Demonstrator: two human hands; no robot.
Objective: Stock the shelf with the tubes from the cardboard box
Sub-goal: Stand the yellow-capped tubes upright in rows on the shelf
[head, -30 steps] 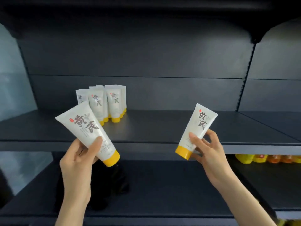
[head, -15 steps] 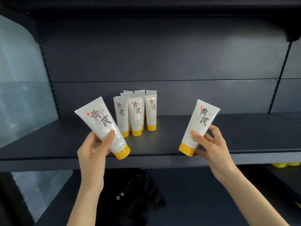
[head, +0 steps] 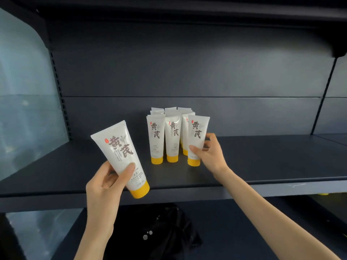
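Tubes [head: 116, 147] in grasp: two

A: Light level?
B: Dim. The dark shelf [head: 272, 160] reflects little; each white tube [head: 173, 136] reads bright from frontal light, print sharp.
A: Shadows, glare?
B: Deep shadow under the top board [head: 169, 14] and below the shelf. Pale haze on the side panel [head: 22, 109]. Straight edges bow toward the borders.

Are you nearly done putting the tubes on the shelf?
Partly. A bunch of tubes stands cap-down on the shelf. The right hand holds an upright tube beside them; the left hand holds a tilted tube in front of the shelf, not yet placed. The box is out of view, so more may follow.
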